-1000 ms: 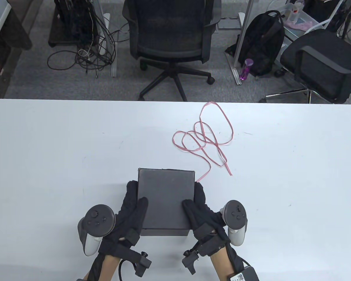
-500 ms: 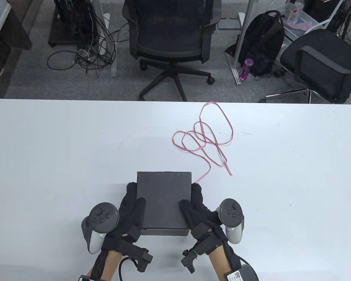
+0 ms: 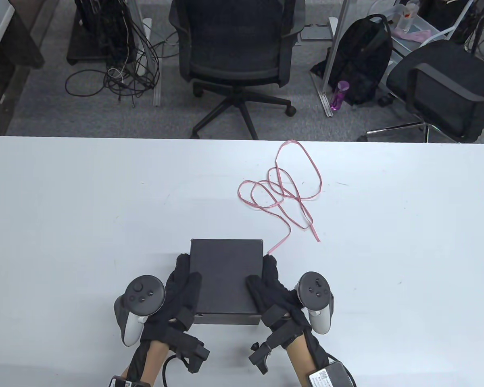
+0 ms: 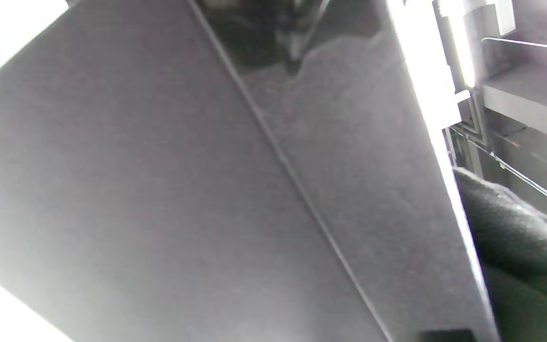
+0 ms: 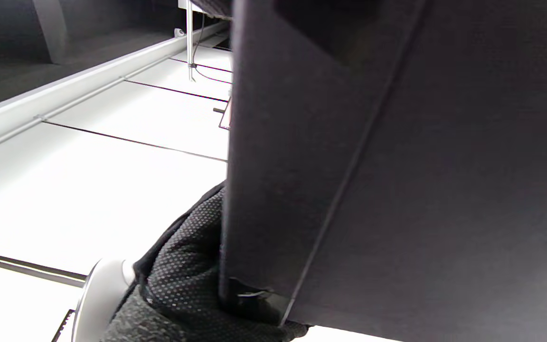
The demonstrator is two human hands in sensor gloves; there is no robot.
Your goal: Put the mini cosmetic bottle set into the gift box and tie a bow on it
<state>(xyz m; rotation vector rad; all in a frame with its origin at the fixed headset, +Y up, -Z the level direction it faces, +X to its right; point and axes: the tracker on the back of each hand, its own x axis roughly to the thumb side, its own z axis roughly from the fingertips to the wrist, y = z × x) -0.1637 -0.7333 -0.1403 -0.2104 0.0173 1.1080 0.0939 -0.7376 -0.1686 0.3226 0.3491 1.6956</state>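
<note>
The matte black square cardboard gift box [image 3: 226, 278], lid closed, sat near the white table's [image 3: 64, 221] front edge, gripped by left hand [image 3: 180, 296] and right hand [image 3: 272, 296]. A thin pink ribbon [image 3: 284, 191] lay loose behind, bare tabletop either side.

Table view evenly bright; wrist views blurred, overexposed.

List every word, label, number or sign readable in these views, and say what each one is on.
No text can be read.
White sticker on the dark pack at the right wrist: printed lines and a code square, too small to read.
White label at the left wrist: cut off, too small to read.
Matte black rectangular gift box, held in both hands: no print visible.
Thin pink ribbon: no print.
</note>
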